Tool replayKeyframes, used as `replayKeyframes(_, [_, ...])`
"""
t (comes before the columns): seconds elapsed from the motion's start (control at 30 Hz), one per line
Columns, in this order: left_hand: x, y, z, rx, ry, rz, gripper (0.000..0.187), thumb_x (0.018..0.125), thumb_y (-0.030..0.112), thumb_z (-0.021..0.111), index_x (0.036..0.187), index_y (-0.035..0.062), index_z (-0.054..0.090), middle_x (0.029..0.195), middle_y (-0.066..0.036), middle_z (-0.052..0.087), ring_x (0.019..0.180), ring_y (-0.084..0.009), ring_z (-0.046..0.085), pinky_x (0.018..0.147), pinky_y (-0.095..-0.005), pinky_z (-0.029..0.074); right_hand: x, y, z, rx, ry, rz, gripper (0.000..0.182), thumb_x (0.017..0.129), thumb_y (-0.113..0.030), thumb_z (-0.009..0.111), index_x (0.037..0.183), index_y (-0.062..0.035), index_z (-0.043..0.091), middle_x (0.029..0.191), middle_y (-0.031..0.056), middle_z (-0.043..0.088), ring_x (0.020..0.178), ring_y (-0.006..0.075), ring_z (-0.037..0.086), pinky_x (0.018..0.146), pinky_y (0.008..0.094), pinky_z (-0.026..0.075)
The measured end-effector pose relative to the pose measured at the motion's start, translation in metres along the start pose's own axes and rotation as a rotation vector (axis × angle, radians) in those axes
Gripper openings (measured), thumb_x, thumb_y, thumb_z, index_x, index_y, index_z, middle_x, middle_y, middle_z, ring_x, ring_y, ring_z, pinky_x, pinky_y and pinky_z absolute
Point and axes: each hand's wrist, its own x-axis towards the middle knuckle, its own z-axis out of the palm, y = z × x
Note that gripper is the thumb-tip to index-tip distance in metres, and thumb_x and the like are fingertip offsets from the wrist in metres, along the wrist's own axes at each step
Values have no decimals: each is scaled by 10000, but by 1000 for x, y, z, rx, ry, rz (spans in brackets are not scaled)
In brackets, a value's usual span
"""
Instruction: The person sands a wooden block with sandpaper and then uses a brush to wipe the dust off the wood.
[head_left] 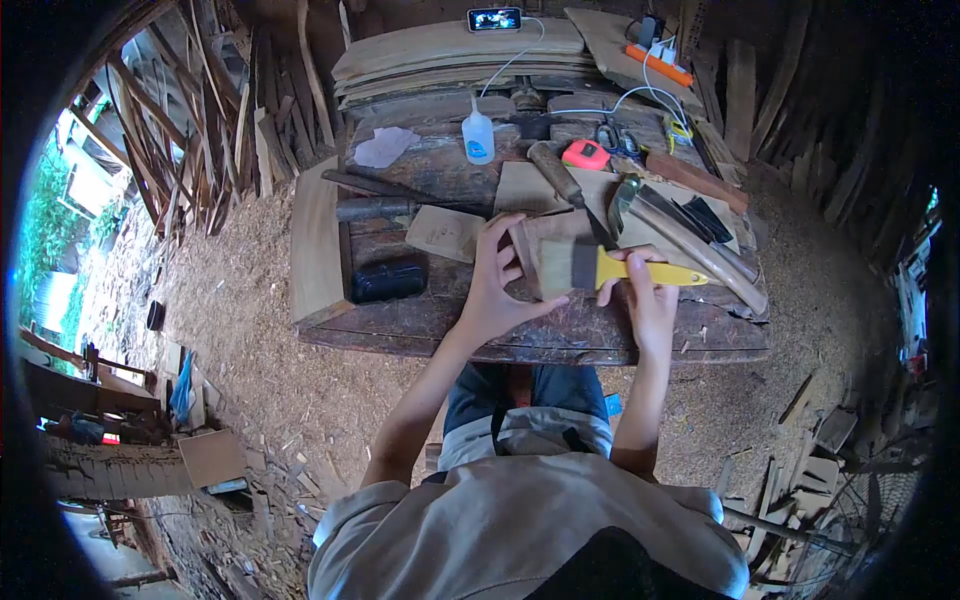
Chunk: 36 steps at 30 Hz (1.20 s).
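Note:
My left hand (488, 298) is wrapped around a small wooden block (558, 226) above the front of the workbench, thumb along its near edge. In my right hand (645, 290) is a flat paintbrush (612, 268) with a yellow handle. Its pale bristles lie across the face of the block. Just beyond my hands, a wooden-handled chisel (556, 172) rests on a light board (520, 187). A hammer (690, 245) lies to the right of the brush. Left of the block sits a rounded piece of wood (445, 232).
The workbench (430, 325) also bears a dark case (388, 281), a glue bottle (478, 136), a red tape measure (586, 154) and a file (375, 208). At the back are stacked boards (460, 50), a phone (494, 19) and an orange power strip (659, 64). Wood shavings (240, 290) cover the floor.

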Motion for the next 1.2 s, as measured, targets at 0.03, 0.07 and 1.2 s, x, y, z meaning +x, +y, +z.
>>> replayKeyframes(0.03, [1, 0, 0, -20, 22, 22, 1119, 617, -7, 905, 1474, 93, 192, 1476, -106, 291, 1326, -280, 467, 1015, -422, 523, 4, 6, -12, -64, 39, -3, 223, 1038, -174, 509, 1039, 31, 596, 798, 104, 637, 598, 160, 605, 610, 271, 474])
replayKeyframes(0.07, [1, 0, 0, -41, 43, 44, 1112, 630, -26, 890, 1477, 95, 179, 1480, -106, 283, 1329, -283, 464, 1021, -433, 519, 5, 10, -23, -70, 112, -17, 217, 1035, -192, 518, 1047, 12, 590, 882, 112, 639, 588, 174, 592, 577, 276, 467])
replayKeyframes(1.2, [0, -3, 3, 5, 101, 80, 1137, 590, -18, 898, 1470, 87, 186, 1507, -111, 181, 1349, -328, 429, 1023, -454, 514, 26, 23, -29, 164, 319, -61, 134, 973, -84, 562, 1030, 28, 609, 1077, 153, 643, 900, 236, 687, 899, 320, 492])
